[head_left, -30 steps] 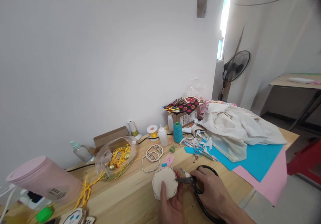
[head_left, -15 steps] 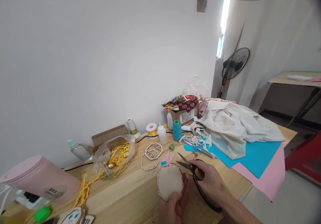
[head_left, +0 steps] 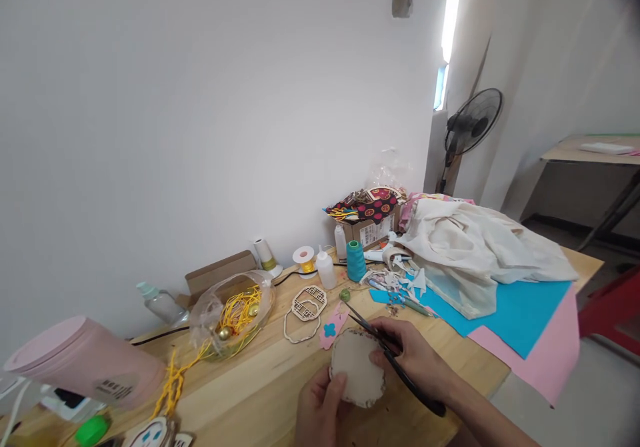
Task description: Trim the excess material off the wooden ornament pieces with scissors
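A flat cream scalloped piece (head_left: 357,367) with a dark, uneven edge is pinched in my left hand (head_left: 323,400), the thumb lying on its face. My right hand (head_left: 413,360) is closed round black-handled scissors (head_left: 395,360), their blades pointing up and left past the piece's top edge. The right thumb also rests on the piece's right side. Just beyond it lies a pink paper strip (head_left: 333,323) with a blue flower shape. Two wooden cut-out frames, one a lattice frame (head_left: 309,303), the other a thin outline frame (head_left: 300,337), overlap left of the strip.
Behind stand a teal thread cone (head_left: 356,261), a white squeeze bottle (head_left: 326,270) and a yellow spool (head_left: 305,261). Cream cloth (head_left: 480,247) and blue paper (head_left: 530,310) cover the right side. At left are a plastic bag of yellow cord (head_left: 235,313) and a pink bin (head_left: 85,360).
The cream piece has shifted right and turned in my hands. My left hand now grips its left side, and my right thumb has come onto it. The scissor blades look closer together.
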The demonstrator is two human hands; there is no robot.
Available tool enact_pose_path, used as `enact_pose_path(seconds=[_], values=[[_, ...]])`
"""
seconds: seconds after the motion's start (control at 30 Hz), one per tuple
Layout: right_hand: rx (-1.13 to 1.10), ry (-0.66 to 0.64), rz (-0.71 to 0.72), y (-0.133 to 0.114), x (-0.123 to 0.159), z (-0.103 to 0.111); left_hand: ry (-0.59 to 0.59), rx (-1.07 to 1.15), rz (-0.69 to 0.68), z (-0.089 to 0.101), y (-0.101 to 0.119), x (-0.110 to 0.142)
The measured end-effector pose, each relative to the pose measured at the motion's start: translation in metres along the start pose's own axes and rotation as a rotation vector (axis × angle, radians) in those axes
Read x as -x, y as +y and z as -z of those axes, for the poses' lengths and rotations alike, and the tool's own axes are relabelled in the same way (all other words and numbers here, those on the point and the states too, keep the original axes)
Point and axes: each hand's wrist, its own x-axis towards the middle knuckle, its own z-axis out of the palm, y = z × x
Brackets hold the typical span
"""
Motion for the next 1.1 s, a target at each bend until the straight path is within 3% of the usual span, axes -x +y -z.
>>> enact_pose_path(seconds=[0.17,0.3,0.5,0.67,0.77,0.87,1.0,1.1], values=[[-0.124,0.035,-0.040,0.001,-0.004,0.005,0.137,0.166,-0.003,-0.009,0.004,0.010],[-0.037,0.047,-0.016,0.002,-0.001,0.001,0.102,0.266,-0.055,-0.019,-0.005,0.006],[0.717,0.256,0.172,0.007,0.010,-0.001,0.043,0.099,-0.126,-0.010,-0.009,-0.009],[0.992,0.077,0.254,-0.004,0.012,0.010,-0.014,-0.151,-0.101,-0.001,-0.002,-0.008],[1.007,-0.029,0.268,-0.005,0.009,0.017,-0.031,-0.241,-0.091,0.001,0.002,-0.006],[0.904,-0.065,0.191,0.002,0.007,0.018,0.017,-0.210,-0.066,0.001,0.004,-0.006],[0.770,0.053,0.131,0.008,0.011,0.016,0.128,-0.041,0.000,-0.001,0.000,-0.006],[0.816,0.127,0.140,0.007,0.018,0.016,0.234,0.146,0.028,-0.003,-0.005,-0.008]])
